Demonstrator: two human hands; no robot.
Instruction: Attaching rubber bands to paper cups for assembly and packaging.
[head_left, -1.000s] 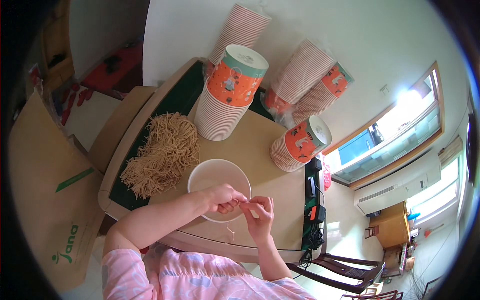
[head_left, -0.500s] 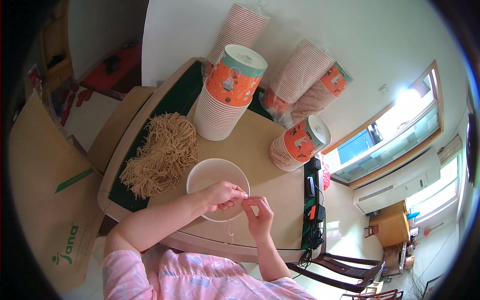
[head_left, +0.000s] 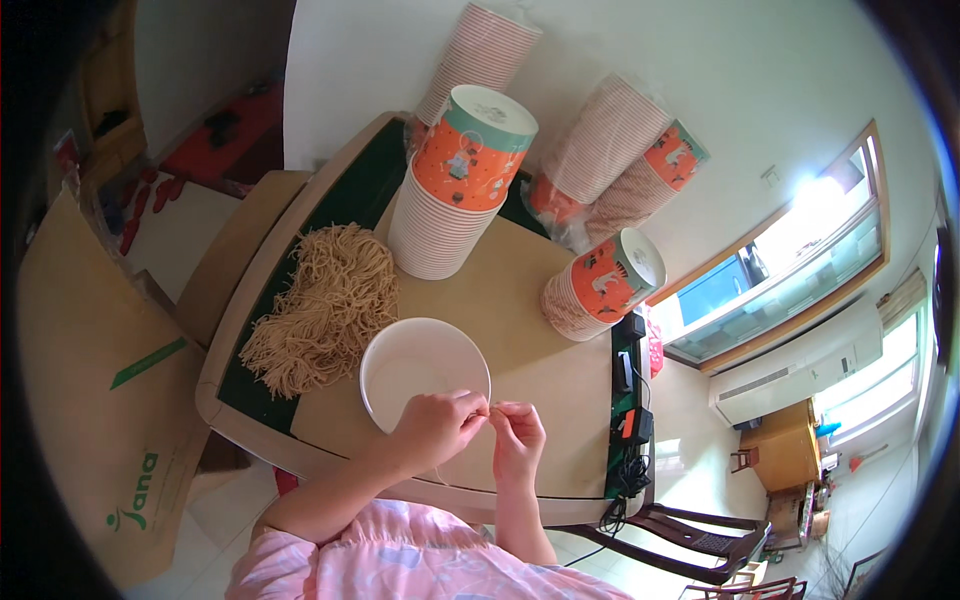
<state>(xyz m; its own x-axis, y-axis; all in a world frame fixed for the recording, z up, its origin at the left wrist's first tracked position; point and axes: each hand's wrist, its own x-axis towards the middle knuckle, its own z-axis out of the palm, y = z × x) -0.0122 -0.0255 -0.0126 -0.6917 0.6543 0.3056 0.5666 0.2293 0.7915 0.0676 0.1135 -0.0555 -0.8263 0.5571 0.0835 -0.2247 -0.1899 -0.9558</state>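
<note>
A white paper bucket (head_left: 412, 350) stands on the table with its mouth up. My left hand (head_left: 445, 425) is at its near right rim, fingers closed in a pinch. The loose tail of a thin beige string (head_left: 441, 477) hangs below that hand. Fingertip to fingertip with it, my right hand (head_left: 518, 432) pinches just outside the rim. What lies between its fingertips is too small to make out, and the left hand hides part of the bucket. A heap of beige strings (head_left: 330, 305) lies left of the bucket.
A tall stack of upturned paper buckets (head_left: 455, 190) stands behind the bucket; a shorter stack (head_left: 605, 285) is to the right. Bagged stacks (head_left: 600, 150) lean by the wall. A power strip (head_left: 628, 400) with cables runs along the right edge. A cardboard box (head_left: 100, 400) stands left.
The bucket has shifted slightly left. My left hand has moved down and turned over the near rim; my right hand has come down slightly. Their fingertips still meet.
</note>
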